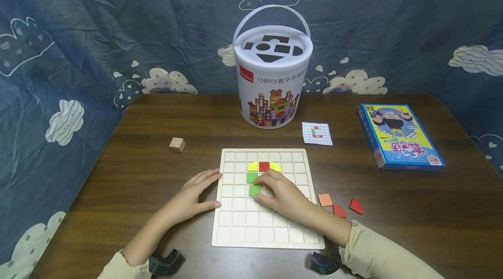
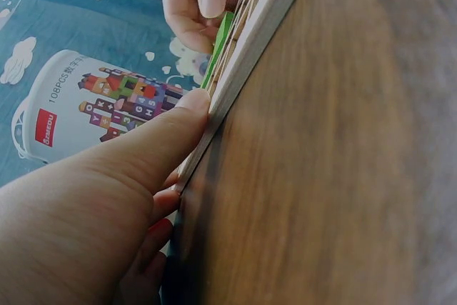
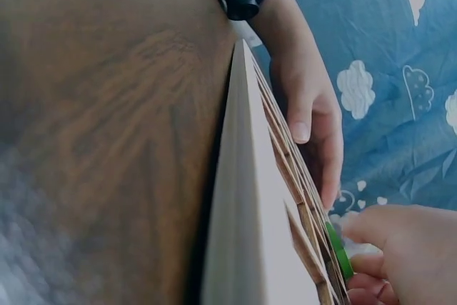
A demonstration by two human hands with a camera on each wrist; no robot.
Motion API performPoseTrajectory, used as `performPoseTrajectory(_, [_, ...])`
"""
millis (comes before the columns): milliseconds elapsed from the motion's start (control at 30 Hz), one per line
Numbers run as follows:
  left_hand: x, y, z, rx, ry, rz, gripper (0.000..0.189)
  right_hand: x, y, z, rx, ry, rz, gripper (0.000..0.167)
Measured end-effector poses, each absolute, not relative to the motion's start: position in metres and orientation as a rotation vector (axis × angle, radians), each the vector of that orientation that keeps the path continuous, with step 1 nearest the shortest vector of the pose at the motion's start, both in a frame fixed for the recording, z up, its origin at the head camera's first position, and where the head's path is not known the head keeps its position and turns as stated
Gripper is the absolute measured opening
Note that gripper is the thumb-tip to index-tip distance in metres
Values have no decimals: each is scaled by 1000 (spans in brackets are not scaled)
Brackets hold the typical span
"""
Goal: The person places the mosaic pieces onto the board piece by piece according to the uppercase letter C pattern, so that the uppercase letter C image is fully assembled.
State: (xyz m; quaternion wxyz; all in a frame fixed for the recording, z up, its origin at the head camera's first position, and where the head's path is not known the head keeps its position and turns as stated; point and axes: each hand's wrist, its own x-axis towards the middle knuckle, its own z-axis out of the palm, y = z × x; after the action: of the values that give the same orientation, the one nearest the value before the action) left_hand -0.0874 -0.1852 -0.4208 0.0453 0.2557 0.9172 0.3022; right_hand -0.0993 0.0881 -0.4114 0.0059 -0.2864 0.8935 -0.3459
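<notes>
A pale wooden grid board [image 1: 235, 232] lies flat on the table. My right hand [image 1: 286, 196] is over its middle, pinching a green square tile [image 1: 254, 190] between thumb and fingers; in the left wrist view this tile [image 2: 224, 31] looks tilted. Just above it on the grid sits a second green square tile [image 1: 252, 177]. The row above holds a red square tile [image 1: 264, 166] between two yellow rounded tiles [image 1: 276, 167]. My left hand [image 1: 191, 196], fingers fairly straight and thumb apart, touches the board's left edge.
Right of the board lie an orange square tile [image 1: 325, 200] and two red quarter-round tiles [image 1: 356, 206]. A pattern card [image 1: 317, 134], a white bucket [image 1: 273, 82] and a blue-yellow box [image 1: 401, 137] stand or lie farther back. A wooden cube [image 1: 177, 145] is at left.
</notes>
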Motion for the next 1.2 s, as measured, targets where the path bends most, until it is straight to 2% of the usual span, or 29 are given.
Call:
performPoseTrajectory(600, [-88, -185, -420, 793, 2803, 926, 71, -101, 88, -410, -934, 2788, -1016, 22])
performPoseTrajectory(900, [-88, -185, -421, 787, 2798, 925, 72, -96, 103, -392, -939, 2626, -986, 40])
performPoseTrajectory(1200, [-87, -185, -420, 779, 2799, 924, 71, -85, 145, -366, -992, 2716, -1081, 45])
